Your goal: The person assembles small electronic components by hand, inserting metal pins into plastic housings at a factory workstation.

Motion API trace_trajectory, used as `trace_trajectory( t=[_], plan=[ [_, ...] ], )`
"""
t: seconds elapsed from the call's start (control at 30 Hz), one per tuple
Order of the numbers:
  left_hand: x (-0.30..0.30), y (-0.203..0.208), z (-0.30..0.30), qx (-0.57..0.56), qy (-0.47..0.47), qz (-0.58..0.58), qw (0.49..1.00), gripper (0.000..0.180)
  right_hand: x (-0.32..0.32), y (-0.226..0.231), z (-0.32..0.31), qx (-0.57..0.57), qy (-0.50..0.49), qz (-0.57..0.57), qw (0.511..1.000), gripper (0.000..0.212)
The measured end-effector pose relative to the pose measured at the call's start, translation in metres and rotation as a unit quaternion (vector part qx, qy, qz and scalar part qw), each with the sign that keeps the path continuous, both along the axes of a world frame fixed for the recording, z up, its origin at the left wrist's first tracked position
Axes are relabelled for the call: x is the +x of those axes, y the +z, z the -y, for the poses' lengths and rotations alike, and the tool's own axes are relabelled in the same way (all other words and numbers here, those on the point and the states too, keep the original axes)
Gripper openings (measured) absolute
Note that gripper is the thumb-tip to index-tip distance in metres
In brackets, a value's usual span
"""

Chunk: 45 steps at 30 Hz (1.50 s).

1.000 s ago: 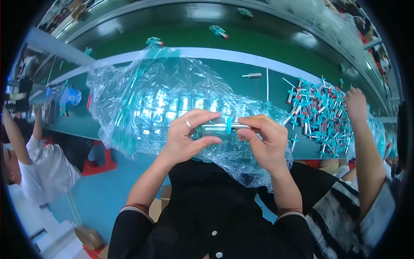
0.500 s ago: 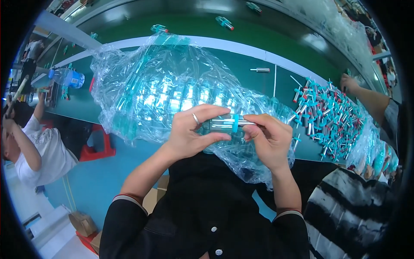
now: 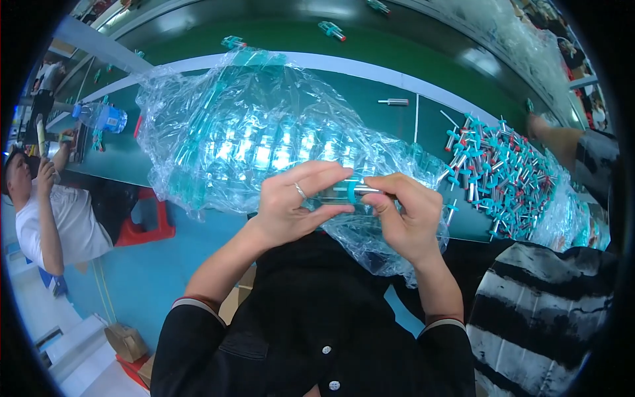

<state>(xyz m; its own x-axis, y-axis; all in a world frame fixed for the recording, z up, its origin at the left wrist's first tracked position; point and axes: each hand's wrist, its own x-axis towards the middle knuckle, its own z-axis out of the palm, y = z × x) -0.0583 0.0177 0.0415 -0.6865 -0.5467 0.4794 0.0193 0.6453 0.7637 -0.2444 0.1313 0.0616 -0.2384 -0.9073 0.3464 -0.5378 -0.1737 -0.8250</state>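
In front of my chest, my left hand [image 3: 281,202] is closed round a clear plastic cylinder [image 3: 336,192], with a ring on one finger. A teal collar [image 3: 352,191] sits at the cylinder's right end. My right hand [image 3: 413,215] pinches a slim silver rod [image 3: 368,189] between thumb and forefinger, lined up with the collar. Whether the rod is inside the cylinder is hard to tell. Just beyond and beneath both hands lies a large clear plastic bag [image 3: 251,142] filled with rows of transparent, teal-tinted parts.
To the right on the green table is a heap of silver-and-teal parts with red tips [image 3: 496,178]. One loose silver part [image 3: 395,102] lies beyond the bag. Similar pieces lie on the far green belt [image 3: 278,33]. A water bottle [image 3: 100,118] is at left; co-workers sit on both sides.
Both hands hold nearly the same pose, my right hand slightly further left. Pieces on the far belt have shifted left. The person at left has changed posture, and the right co-worker's arm has moved.
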Motion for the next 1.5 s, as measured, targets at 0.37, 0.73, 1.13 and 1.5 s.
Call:
trace_trajectory(
  t=[0.37, 0.73, 1.13, 1.5],
  plan=[
    [0.006, -0.023, 0.005, 0.402, -0.132, -0.102, 0.9, 0.052, -0.007, 0.008, -0.003, 0.139, 0.12, 0.423, 0.888, 0.02],
    [0.011, 0.003, -0.003, 0.42, -0.131, -0.06, 0.896, 0.051, -0.002, 0.004, -0.014, 0.081, 0.159, 0.399, 0.9, 0.011],
    [0.009, 0.005, -0.006, 0.303, -0.132, -0.047, 0.943, 0.054, -0.003, 0.004, -0.016, 0.076, 0.173, 0.437, 0.88, 0.015],
    [0.01, 0.006, -0.009, 0.226, -0.127, -0.035, 0.965, 0.053, 0.0, 0.003, -0.02, 0.072, 0.173, 0.452, 0.872, 0.016]
  ],
)
